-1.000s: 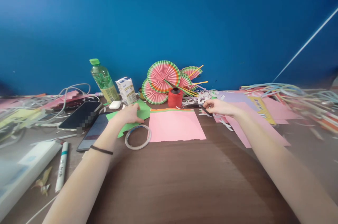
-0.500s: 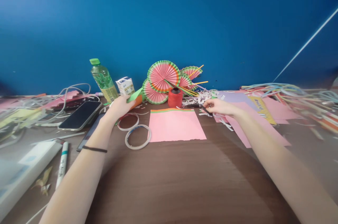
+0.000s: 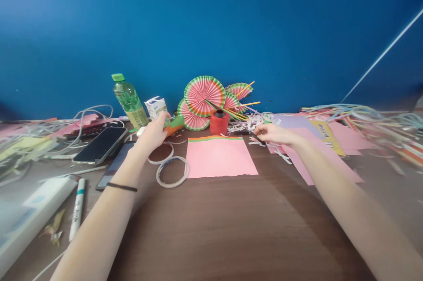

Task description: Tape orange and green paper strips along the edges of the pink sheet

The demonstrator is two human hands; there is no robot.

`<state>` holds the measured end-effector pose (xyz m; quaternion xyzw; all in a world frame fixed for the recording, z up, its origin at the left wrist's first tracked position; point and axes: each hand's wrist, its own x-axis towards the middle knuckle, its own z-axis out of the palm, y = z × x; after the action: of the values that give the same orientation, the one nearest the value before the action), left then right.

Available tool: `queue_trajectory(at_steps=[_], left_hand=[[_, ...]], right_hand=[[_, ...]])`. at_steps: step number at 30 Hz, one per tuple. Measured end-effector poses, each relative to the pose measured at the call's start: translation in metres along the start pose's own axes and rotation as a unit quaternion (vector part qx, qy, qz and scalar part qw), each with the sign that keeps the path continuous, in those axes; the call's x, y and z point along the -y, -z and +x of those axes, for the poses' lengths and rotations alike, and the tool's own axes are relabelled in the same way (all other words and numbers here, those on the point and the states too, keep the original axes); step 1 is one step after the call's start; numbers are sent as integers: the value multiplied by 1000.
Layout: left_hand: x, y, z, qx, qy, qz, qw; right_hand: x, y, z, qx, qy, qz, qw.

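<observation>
**Holding at Ten and at Two**

Reading the clock from the middle of the pink sheet (image 3: 221,157), with twelve toward the blue wall (image 3: 211,20). At ten o'clock, grips green-and-orange paper (image 3: 176,126) in the left hand (image 3: 156,129), narrowed around one end, perhaps for a firm hold on something so thin. Seems to curl in that grasp, green above and orange below; cannot tell whether lifted or partly resting on the table (image 3: 224,232). At two o'clock, pinches a slim dark tool (image 3: 260,140) (scissors, possibly) in the right hand (image 3: 269,134), poised low and just outside the sheet's far corner, likely to keep the tool ready without crossing the paper.

Lies flat at the centre, in the case of the pink sheet, bordered in orange and green along its twelve-o'clock edge and probably set squarely in front for easy working by both hands. Toward nine o'clock, just beside it, rest two pale tape rings (image 3: 171,185), presumably within quick reach of the left hand. At twelve, stands a red spool (image 3: 219,124) before pleated paper fans (image 3: 205,95), apparently pushed back toward the wall for safekeeping. At three, spread loose coloured papers (image 3: 317,157), seemingly out of the way.
</observation>
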<state>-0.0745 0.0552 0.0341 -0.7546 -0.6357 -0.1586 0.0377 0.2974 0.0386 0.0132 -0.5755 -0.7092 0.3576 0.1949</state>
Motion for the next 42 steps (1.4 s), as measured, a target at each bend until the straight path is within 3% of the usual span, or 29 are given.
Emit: queue_trajectory(at_steps=[4, 9, 16, 19, 23, 26, 28, 31, 35, 42], left_hand=[[-2, 2, 2, -21, 58, 16, 998], [0, 4, 6, -24, 41, -12, 999], [0, 17, 5, -52, 103, -219, 969], [-4, 24, 1, -75, 114, -335, 932], [-12, 29, -1, -88, 123, -487, 860], [-18, 26, 0, -113, 128, -554, 815], [-22, 21, 2, -132, 141, -567, 801], [-30, 12, 3, -117, 167, -595, 778], [-42, 5, 1, -85, 155, -693, 698], [-60, 2, -3, -70, 180, -780, 596]], right_hand=[[-1, 0, 0, 0, 3, 2, 1000], [2, 0, -2, -1, 0, 10, 1000], [6, -2, -3, 28, -13, 75, 997], [5, -1, -3, 37, -4, 86, 996], [7, -1, -4, 43, 4, 84, 995], [14, -5, -6, 53, 9, 101, 993], [21, -13, -7, 68, 18, 115, 991], [31, -29, -8, 98, 47, 141, 984], [38, -45, -9, 117, 90, 177, 973], [40, -49, -8, 163, 73, 280, 943]])
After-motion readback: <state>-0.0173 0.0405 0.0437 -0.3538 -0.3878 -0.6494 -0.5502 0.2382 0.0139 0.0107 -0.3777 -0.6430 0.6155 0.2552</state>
